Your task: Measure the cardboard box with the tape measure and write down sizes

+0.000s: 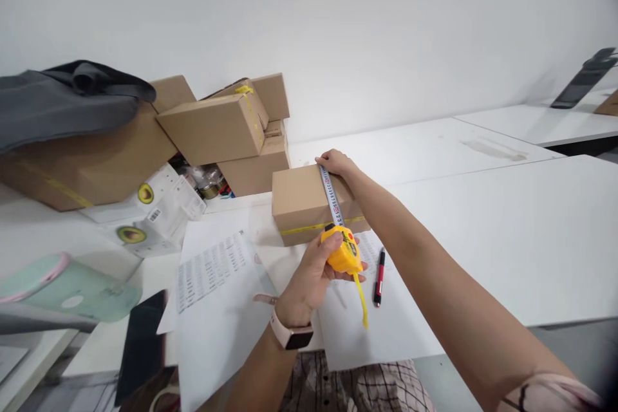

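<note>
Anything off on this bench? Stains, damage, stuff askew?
Yes: a brownish patch on the white tabletop, far side right of centre. It breaks an otherwise pale surface; stain or damage, can't tell. Around the yellow tape measure and the cardboard box under its blade, nothing stands out.

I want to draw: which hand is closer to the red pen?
Left. The left hand, holding the tape measure, is left of the pen; the right hand is farther, at the far edge of the box.
</note>
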The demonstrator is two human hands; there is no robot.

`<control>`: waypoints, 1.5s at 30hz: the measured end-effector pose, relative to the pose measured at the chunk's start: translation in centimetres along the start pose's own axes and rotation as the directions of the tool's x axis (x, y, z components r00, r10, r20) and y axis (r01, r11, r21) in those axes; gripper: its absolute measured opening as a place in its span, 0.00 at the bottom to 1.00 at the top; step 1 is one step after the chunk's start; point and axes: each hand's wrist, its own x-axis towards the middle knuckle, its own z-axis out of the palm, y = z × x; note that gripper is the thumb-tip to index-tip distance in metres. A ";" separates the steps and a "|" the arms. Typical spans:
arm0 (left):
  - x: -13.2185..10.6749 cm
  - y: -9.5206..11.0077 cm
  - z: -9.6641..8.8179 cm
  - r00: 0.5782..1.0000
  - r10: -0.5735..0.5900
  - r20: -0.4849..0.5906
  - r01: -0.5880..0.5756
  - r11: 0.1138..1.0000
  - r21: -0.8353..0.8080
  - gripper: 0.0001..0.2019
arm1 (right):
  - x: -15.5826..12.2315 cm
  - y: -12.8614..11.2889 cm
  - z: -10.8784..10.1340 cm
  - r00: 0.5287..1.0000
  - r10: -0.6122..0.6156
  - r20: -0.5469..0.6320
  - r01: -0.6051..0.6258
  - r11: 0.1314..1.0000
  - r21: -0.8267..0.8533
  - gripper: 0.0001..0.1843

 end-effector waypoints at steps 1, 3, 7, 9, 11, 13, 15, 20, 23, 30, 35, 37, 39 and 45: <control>0.0 -0.3 0.1 1.000 -0.001 0.002 0.001 1.000 -0.005 0.29 | 0.0 0.2 0.0 1.000 -0.004 0.004 0.004 1.000 0.005 0.18; 0.2 -0.9 0.4 1.000 0.000 -0.004 0.000 1.000 -0.018 0.29 | -0.5 0.5 -0.1 1.000 -0.012 0.010 0.011 1.000 0.015 0.19; 0.8 -1.2 1.0 0.999 -0.007 -0.036 0.005 0.999 -0.043 0.30 | -2.1 0.8 -0.4 1.000 -0.025 0.018 0.022 0.993 0.118 0.17; 0.7 -0.8 0.9 0.999 -0.021 -0.029 0.020 0.999 -0.034 0.30 | -2.9 0.6 -1.0 0.999 -0.036 0.009 0.033 0.972 0.233 0.18; -0.3 -0.3 0.3 1.000 -0.009 -0.029 0.009 1.000 0.006 0.29 | -3.3 0.8 -2.0 0.998 -0.052 -0.021 0.056 0.934 0.354 0.22; -1.8 0.1 -1.1 0.995 0.064 -0.070 -0.058 0.995 0.079 0.28 | -3.7 1.6 -3.5 0.992 -0.077 -0.102 0.116 0.881 0.459 0.27; -3.5 0.4 -3.1 0.967 0.200 -0.157 -0.169 0.967 0.190 0.29 | -4.6 3.3 -5.0 0.973 -0.068 -0.221 0.175 0.841 0.512 0.33; -4.3 0.1 -8.2 0.833 0.437 -0.340 -0.294 0.869 0.397 0.30 | -10.5 9.1 -5.7 0.961 0.067 -0.269 0.041 0.925 0.377 0.44; -2.9 0.4 -9.6 0.855 0.403 -0.327 -0.270 0.883 0.384 0.28 | -14.0 10.0 -4.3 0.988 0.018 -0.156 0.037 0.939 0.342 0.43; -0.3 5.6 -9.1 0.824 0.521 -0.224 -0.413 0.821 0.393 0.29 | -13.8 5.3 -6.8 0.935 -0.161 -0.316 0.242 0.941 0.235 0.30; 1.5 8.0 -8.2 0.842 0.509 -0.177 -0.412 0.819 0.399 0.27 | -10.8 2.8 -7.7 0.860 -0.214 -0.463 0.154 0.974 -0.163 0.21; 1.7 7.3 -7.4 0.840 0.518 -0.161 -0.421 0.809 0.410 0.28 | -9.8 2.4 -7.0 0.871 -0.258 -0.417 0.145 0.948 -0.284 0.21; 1.3 5.7 -6.1 0.834 0.538 -0.122 -0.445 0.787 0.427 0.28 | -9.0 2.1 -6.4 0.894 -0.261 -0.364 0.131 0.929 -0.345 0.23; -0.3 -1.2 -2.0 0.969 0.245 0.041 -0.245 0.918 0.311 0.28 | -7.0 1.7 -6.1 0.913 -0.214 -0.348 0.074 0.924 -0.374 0.28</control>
